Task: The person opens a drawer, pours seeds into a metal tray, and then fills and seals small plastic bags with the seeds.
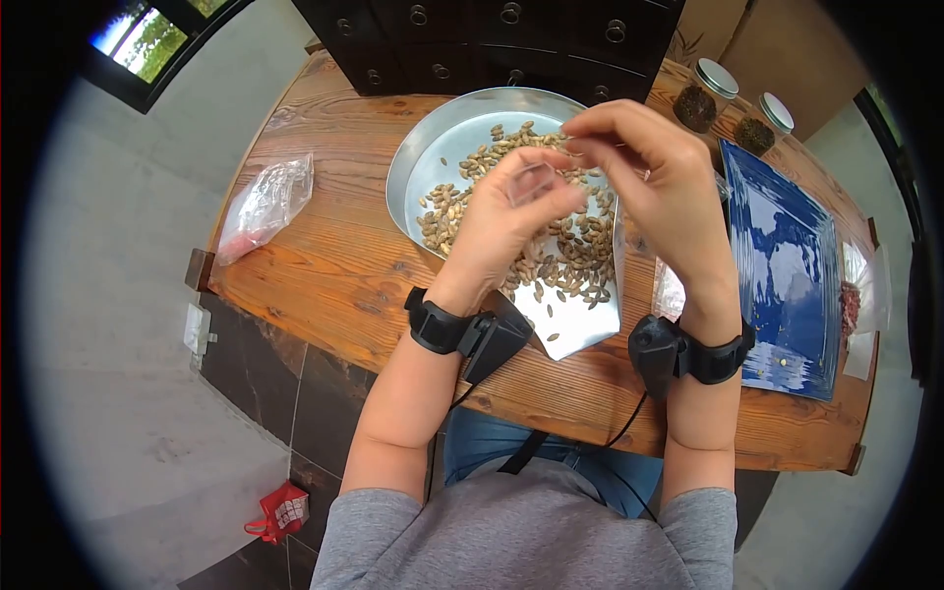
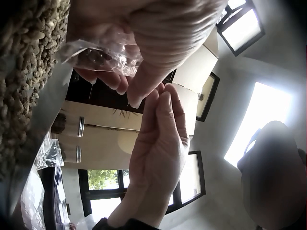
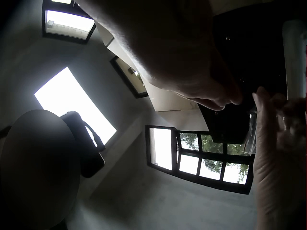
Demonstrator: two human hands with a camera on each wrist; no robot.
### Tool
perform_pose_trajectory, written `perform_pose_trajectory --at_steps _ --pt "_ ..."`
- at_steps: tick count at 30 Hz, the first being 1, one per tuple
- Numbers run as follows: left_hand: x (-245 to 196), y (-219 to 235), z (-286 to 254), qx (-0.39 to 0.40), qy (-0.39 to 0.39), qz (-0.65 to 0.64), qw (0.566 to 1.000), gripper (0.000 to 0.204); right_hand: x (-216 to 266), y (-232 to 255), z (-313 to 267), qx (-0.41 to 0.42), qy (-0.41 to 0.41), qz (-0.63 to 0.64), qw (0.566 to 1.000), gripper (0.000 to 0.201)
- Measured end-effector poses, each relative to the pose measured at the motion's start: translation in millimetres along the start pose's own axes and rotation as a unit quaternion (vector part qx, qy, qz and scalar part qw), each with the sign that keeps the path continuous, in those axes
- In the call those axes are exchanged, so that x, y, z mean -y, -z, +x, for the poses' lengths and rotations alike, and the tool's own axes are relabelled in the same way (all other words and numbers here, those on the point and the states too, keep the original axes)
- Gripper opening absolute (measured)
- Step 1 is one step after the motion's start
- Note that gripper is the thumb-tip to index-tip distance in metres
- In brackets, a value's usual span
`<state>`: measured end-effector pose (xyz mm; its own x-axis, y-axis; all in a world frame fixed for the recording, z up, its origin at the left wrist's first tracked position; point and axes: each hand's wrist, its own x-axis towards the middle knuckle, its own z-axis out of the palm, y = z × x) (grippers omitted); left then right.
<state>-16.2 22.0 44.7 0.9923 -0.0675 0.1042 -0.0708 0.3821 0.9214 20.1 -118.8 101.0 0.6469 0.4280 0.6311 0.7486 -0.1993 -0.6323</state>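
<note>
In the head view my left hand (image 1: 489,224) holds a small clear plastic bag (image 2: 103,56) above a round metal pan (image 1: 430,157) with a tapered spout. Bunched fingertips and thumb bring my right hand (image 1: 674,172) close beside the bag, at its right. Whether those fingertips pinch something small I cannot tell. Brown, oval, seed-like pieces (image 1: 585,258) lie spread over the pan beneath both hands. Seen from the left wrist, the bag is crumpled between the left thumb and fingers, and the right hand (image 2: 160,148) points up at it.
A clear bag with something pink (image 1: 261,211) lies on the wooden table (image 1: 329,246) at left. At right are a blue tray (image 1: 787,265), two lidded jars (image 1: 703,98) and a bag of dark red bits (image 1: 851,305). A dark drawer cabinet (image 1: 472,44) stands behind the pan.
</note>
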Motion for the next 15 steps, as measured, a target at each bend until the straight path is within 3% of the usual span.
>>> perform_pose_trajectory --at_steps 4,6,7,10,15 --pt "-6 5 0 -0.026 -0.001 -0.057 0.998 0.041 -22 4 -9 0.048 -0.059 -0.067 0.995 0.016" --pt "-6 8 1 -0.033 -0.001 -0.06 0.998 0.04 -23 1 -16 0.259 -0.15 -0.156 0.941 0.027" --pt "-6 9 1 -0.041 0.0 -0.062 0.997 0.04 -21 -2 -18 0.309 -0.193 -0.162 0.917 0.038" --pt "-8 10 0 -0.041 -0.01 -0.079 0.996 0.038 -26 -21 -27 0.327 -0.123 -0.164 0.923 0.043" --pt "-11 11 0 -0.066 -0.027 -0.131 0.989 0.037 -33 -37 -30 0.343 -0.125 -0.15 0.919 0.037"
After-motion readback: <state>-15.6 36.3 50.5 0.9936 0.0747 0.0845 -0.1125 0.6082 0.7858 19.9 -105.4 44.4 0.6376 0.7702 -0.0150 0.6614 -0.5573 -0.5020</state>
